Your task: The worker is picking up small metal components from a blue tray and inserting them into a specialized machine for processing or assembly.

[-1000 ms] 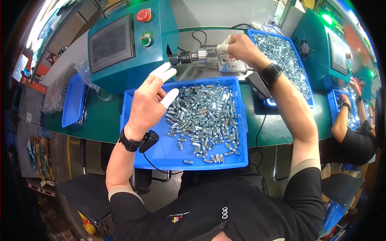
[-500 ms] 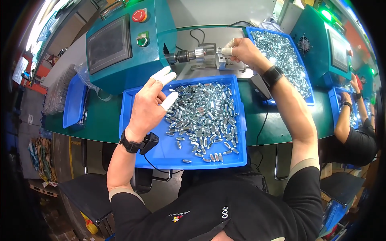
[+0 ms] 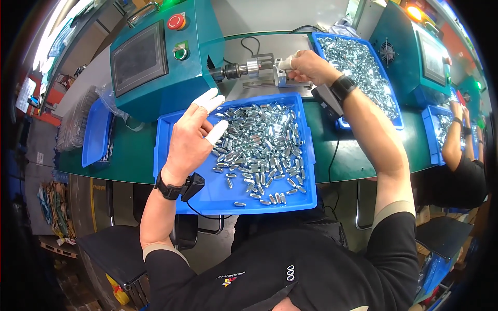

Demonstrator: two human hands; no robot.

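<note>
My left hand [image 3: 190,139] hovers over the left side of a blue tray [image 3: 199,199], with white covers on several fingertips. Its thumb and fingers are apart, and nothing shows between them. In the tray lies a heap of small shiny metal hex fittings [image 3: 264,142]. Beyond it, my right hand [image 3: 310,68] is closed at the right end of a metal clamping fixture [image 3: 279,76]; whatever its covered fingertips pinch is hidden. Left of the fixture, a chuck spindle [image 3: 232,71] sticks out from a teal machine [image 3: 194,70].
A second blue tray [image 3: 398,111] heaped with metal fittings stands at the back right, beside another teal machine [image 3: 402,52]. At the left are an empty-looking blue tray [image 3: 96,137] and plastic bags. A co-worker's hands [image 3: 459,114] are at the far right. Cables cross the green table [image 3: 353,160].
My right hand has shifted slightly left and away from me at the fixture. My left hand is nearly still. The neighbouring machine's lamp has turned from green to orange.
</note>
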